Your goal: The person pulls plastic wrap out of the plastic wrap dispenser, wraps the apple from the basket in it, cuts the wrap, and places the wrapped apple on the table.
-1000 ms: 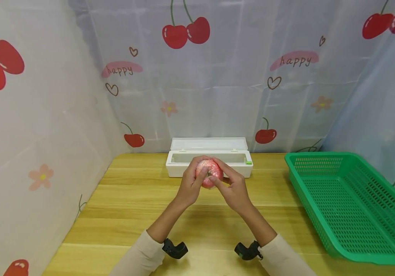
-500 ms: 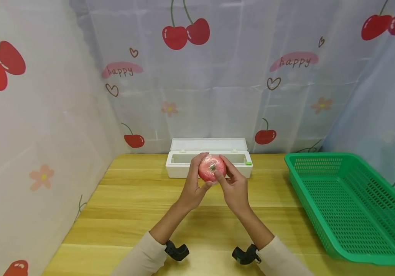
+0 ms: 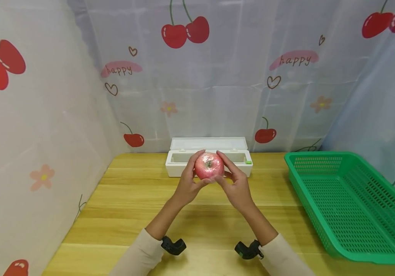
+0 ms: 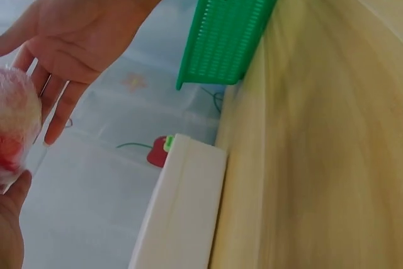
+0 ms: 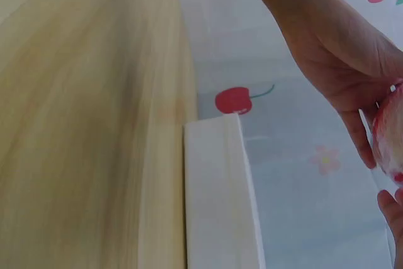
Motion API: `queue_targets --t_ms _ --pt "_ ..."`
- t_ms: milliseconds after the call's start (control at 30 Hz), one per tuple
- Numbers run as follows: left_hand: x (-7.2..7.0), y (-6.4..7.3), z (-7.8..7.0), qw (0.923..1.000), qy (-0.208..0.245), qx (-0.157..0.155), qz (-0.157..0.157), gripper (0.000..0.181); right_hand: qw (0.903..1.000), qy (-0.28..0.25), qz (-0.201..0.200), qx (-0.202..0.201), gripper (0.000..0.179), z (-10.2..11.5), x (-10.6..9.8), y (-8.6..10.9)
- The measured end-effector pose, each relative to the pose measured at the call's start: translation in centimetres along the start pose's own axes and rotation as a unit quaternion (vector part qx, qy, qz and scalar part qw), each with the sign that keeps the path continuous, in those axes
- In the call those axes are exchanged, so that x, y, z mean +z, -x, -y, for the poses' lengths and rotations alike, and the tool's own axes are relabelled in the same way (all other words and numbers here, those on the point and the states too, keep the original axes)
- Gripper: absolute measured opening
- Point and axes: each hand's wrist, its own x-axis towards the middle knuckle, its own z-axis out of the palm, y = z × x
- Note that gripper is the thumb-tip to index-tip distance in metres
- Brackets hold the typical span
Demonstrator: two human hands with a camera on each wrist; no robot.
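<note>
A red apple (image 3: 209,165) covered in shiny clear film is held up over the table, its stem facing the head camera. My left hand (image 3: 188,184) grips its left side, with the thumb along the near lower edge. From the other side my right hand (image 3: 236,187) holds it, fingers curved round the right and thumb close to the left one. The left wrist view shows the wrapped apple (image 4: 16,124) at its left edge, the film creased and glossy. In the right wrist view only part of the apple (image 5: 390,133) shows.
Behind the hands stands a long white box (image 3: 175,170) with its lid (image 3: 208,143) raised and a small green piece at its right end. A green perforated basket (image 3: 316,214) occupies the right of the wooden table (image 3: 132,214). Cherry-print curtains (image 3: 218,88) enclose the back and sides.
Both thumbs have slid off the top of the apple to its near lower edge. The apple has turned and risen slightly in the head view, leaving its stem uncovered.
</note>
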Motion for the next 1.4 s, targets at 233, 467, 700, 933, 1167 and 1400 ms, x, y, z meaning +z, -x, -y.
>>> queue_targets --t_ms 233,467,700,933,1167,1400 --pt "-0.5 -0.4 -0.8 0.997 0.057 -0.018 0.049 0.099 0.9965 -0.012 0.083 -0.006 0.095 0.3 -1.6 -0.6" --pt "-1.2 -0.6 -2.9 0.9972 0.067 -0.013 0.032 0.1 0.9952 -0.009 0.097 0.001 0.095 0.5 -2.1 -0.9" --pt "-1.3 -0.7 -3.1 0.9952 0.095 0.0 0.023 0.085 0.9966 0.01 0.081 -0.006 0.086 0.5 -2.0 -0.8" --pt "-0.9 -0.3 -0.8 0.9963 0.084 0.012 0.014 0.083 0.9973 0.049 0.048 -0.026 0.083 0.4 -2.0 -0.4" --pt "-1.2 -0.4 -0.5 0.9969 0.076 0.02 0.008 0.086 0.9959 0.042 0.078 -0.018 0.091 1.5 -1.7 -0.7" --pt "-0.9 -0.3 -0.6 0.9946 0.095 -0.021 0.035 0.082 0.9956 0.019 0.092 -0.005 0.093 0.3 -1.7 -0.5"
